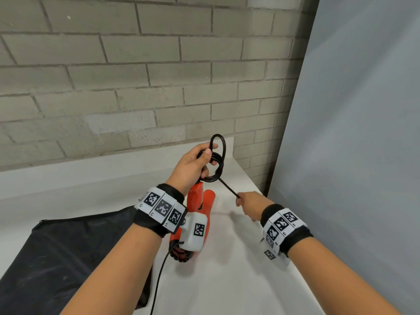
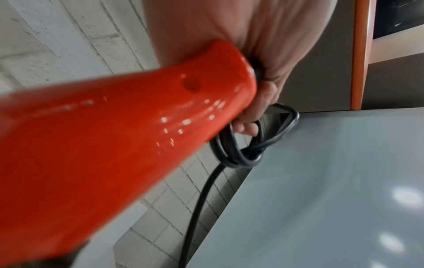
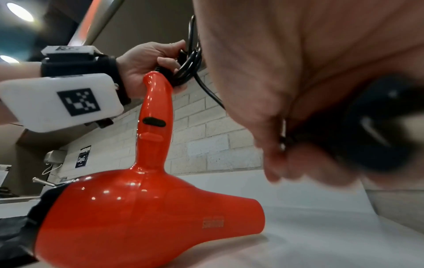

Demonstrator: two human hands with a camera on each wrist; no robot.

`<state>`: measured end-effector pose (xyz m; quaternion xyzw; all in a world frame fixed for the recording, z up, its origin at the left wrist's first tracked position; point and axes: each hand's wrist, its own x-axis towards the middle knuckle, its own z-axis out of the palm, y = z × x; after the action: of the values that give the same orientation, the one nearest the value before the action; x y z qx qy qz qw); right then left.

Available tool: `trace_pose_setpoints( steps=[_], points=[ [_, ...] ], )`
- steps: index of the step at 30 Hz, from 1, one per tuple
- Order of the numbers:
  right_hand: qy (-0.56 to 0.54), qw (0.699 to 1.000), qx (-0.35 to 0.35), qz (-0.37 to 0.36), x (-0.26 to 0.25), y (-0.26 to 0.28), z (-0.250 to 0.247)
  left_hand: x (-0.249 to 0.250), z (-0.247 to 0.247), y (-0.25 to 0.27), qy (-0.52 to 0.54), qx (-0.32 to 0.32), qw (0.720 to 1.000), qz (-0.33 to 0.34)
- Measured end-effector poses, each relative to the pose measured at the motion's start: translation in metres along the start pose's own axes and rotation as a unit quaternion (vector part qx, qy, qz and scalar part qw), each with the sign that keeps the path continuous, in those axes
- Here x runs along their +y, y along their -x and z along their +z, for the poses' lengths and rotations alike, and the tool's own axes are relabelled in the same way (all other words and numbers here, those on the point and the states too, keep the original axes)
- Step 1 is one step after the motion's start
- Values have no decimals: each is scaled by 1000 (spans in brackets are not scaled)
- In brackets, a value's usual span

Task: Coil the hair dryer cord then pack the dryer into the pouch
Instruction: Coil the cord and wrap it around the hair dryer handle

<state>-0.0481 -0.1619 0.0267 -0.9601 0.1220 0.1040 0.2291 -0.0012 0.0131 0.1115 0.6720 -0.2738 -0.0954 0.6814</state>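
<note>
Left hand (image 1: 193, 165) grips coiled cord (image 1: 217, 163) at dryer (image 3: 146, 214) handle end. Right hand (image 1: 250, 205) pinches the cord's plug end. Pouch (image 1: 56, 258) lies left.

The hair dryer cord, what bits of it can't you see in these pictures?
- Plug end: hidden inside the right hand in the head view, blurred in the right wrist view.
- Where the cord joins the hair dryer: covered by the left hand.
- Number of loops: they overlap.

A glossy orange-red dryer (image 3: 146, 214), black cord (image 1: 217, 164), seemingly plain black pouch (image 1: 56, 258), white table (image 1: 238, 280).
</note>
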Motion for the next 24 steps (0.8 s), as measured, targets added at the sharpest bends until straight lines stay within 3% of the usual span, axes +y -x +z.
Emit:
trace_pose_setpoints(
  steps=[3,5,7,9,11,13,15,21,24],
  points=[
    [85,993,-75,32,-11,3,-1,1,3,-1,5,3,1000,10],
    [99,994,-41,2,-21,5,-3,1,4,-1,0,-4,1000,7],
    [-65,995,26,-74,-34,9,-8,1,6,-1,0,-14,1000,7],
    [-215,957,85,-178,-48,13,-12,2,7,-1,8,-18,1000,9],
    [-287,925,107,-223,-55,15,-13,3,7,-1,8,-21,1000,10],
    [-292,923,121,-220,-55,14,-12,2,5,-1,-8,-26,1000,11],
    [-246,939,141,-193,-47,10,-7,1,1,-1,-13,-24,1000,13],
    [-65,988,133,-38,-14,-7,1,2,-8,-1,6,-24,1000,-2],
    [-24,986,160,-51,-18,-6,-4,2,-6,1,6,-39,999,2]
  ],
)
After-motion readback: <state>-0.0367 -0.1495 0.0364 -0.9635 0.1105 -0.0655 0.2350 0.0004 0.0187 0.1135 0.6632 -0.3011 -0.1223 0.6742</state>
